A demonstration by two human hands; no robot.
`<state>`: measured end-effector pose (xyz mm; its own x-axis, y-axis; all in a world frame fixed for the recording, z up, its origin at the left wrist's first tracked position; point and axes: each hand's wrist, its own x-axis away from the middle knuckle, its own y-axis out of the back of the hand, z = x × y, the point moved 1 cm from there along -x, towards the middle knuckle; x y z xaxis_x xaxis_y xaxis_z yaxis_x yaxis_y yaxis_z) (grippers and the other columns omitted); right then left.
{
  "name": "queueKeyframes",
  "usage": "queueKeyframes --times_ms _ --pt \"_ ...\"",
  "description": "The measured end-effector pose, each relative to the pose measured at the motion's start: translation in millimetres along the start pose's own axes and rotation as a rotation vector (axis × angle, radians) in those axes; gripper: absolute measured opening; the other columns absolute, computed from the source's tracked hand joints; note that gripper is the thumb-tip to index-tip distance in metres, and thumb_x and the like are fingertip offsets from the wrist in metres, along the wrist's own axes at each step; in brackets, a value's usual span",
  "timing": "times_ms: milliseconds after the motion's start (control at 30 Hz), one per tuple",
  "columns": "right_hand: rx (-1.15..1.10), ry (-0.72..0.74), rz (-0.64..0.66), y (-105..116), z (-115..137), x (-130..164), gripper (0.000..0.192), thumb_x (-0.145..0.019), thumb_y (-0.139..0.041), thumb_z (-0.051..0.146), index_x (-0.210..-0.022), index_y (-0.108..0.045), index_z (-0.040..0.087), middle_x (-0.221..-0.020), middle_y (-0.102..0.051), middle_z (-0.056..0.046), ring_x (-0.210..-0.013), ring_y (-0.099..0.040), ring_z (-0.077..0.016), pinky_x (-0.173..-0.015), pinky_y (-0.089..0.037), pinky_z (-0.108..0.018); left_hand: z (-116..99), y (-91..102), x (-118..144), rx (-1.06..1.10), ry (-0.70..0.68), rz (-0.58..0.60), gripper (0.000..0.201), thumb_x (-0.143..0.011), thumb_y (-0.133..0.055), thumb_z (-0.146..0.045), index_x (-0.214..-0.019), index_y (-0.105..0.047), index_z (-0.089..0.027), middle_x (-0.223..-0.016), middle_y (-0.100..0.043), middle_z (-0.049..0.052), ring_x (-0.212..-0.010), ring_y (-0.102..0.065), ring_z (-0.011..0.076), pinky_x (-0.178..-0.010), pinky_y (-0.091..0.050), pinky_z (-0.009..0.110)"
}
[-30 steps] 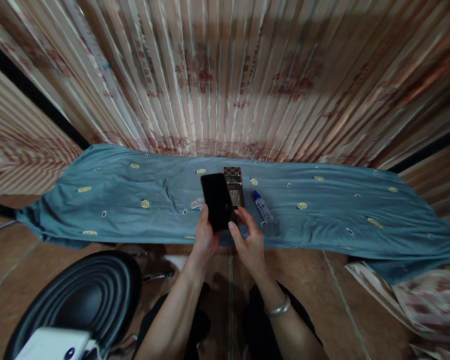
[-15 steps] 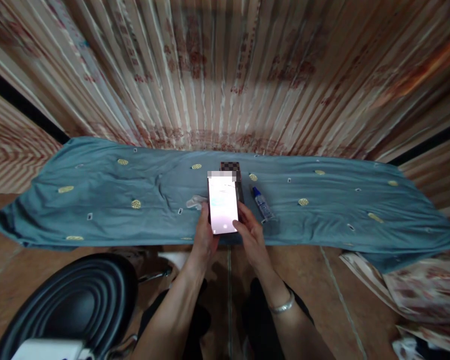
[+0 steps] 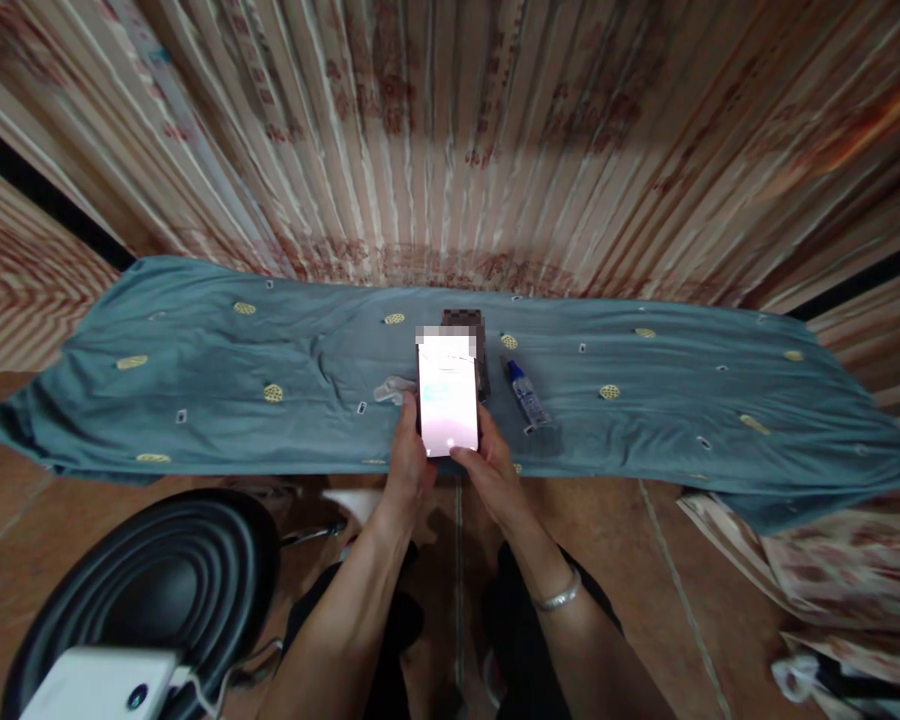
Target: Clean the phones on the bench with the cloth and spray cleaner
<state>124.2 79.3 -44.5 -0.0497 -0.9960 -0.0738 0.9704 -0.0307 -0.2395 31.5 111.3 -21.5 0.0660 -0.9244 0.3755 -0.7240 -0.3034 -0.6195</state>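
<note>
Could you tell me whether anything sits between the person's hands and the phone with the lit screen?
Nothing visible does. The left hand grips the phone along its left edge, and the right hand holds its lower right corner, thumb on the screen. The checkered box and the small bottle lie beyond it on the blue cloth.

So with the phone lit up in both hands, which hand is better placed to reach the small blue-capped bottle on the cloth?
Probably the right hand. The bottle lies on the blue cloth just right of the phone, on that hand's side. The left hand grips the phone's left edge and would have to cross over it.
</note>
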Motion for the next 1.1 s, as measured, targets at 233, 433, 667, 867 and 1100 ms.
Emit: queueKeyframes --times_ms 233,433,667,867,1100 --pt "-0.002 -0.011 -0.002 3.0 1.1 3.9 0.066 -0.075 -0.070 0.029 -0.137 -0.047 0.024 -0.137 -0.060 -0.005 -0.125 -0.057 -0.0264 -0.108 -0.044 -0.041 1.0 -2.4 7.1 0.008 0.007 0.013 0.044 -0.092 -0.050 -0.051 -0.106 -0.069 -0.014 -0.102 -0.076 0.009 -0.106 -0.069 0.0247 -0.090 -0.052 0.033" --pt "0.004 -0.006 0.017 6.2 4.9 5.8 0.066 -0.077 -0.067 0.029 -0.139 -0.046 0.025 -0.140 -0.058 -0.003 -0.129 -0.054 -0.0259 -0.110 -0.042 -0.040 3.3 -2.9 6.0 0.006 -0.006 0.004 0.043 -0.093 -0.049 -0.049 -0.108 -0.069 -0.014 -0.098 -0.077 0.009 -0.106 -0.069 0.0242 -0.089 -0.053 0.032" --pt "0.027 -0.009 0.015 9.4 7.2 6.6 0.063 -0.076 -0.067 0.028 -0.137 -0.048 0.024 -0.136 -0.061 -0.003 -0.127 -0.055 -0.0258 -0.109 -0.044 -0.041 4.2 -6.5 8.1 0.008 0.021 0.004 0.045 -0.096 -0.043 -0.048 -0.110 -0.068 -0.013 -0.100 -0.076 0.010 -0.107 -0.068 0.0254 -0.092 -0.052 0.034" --pt "0.026 0.009 0.023 9.5 3.3 4.5 0.065 -0.078 -0.068 0.033 -0.139 -0.045 0.025 -0.138 -0.060 -0.003 -0.126 -0.056 -0.0254 -0.108 -0.045 -0.039 4.3 -8.3 8.6 0.018 0.042 -0.010 0.043 -0.096 -0.043 -0.046 -0.108 -0.068 -0.012 -0.096 -0.077 0.010 -0.108 -0.068 0.0260 -0.094 -0.052 0.036" --pt "0.122 0.017 0.002 10.8 -4.7 3.7 0.063 -0.082 -0.067 0.034 -0.139 -0.044 0.023 -0.136 -0.060 -0.006 -0.122 -0.058 -0.0256 -0.105 -0.046 -0.040 4.3 -5.5 6.3 0.003 -0.004 0.003 0.042 -0.095 -0.046 -0.047 -0.108 -0.068 -0.013 -0.098 -0.077 0.010 -0.106 -0.069 0.0256 -0.091 -0.053 0.034"
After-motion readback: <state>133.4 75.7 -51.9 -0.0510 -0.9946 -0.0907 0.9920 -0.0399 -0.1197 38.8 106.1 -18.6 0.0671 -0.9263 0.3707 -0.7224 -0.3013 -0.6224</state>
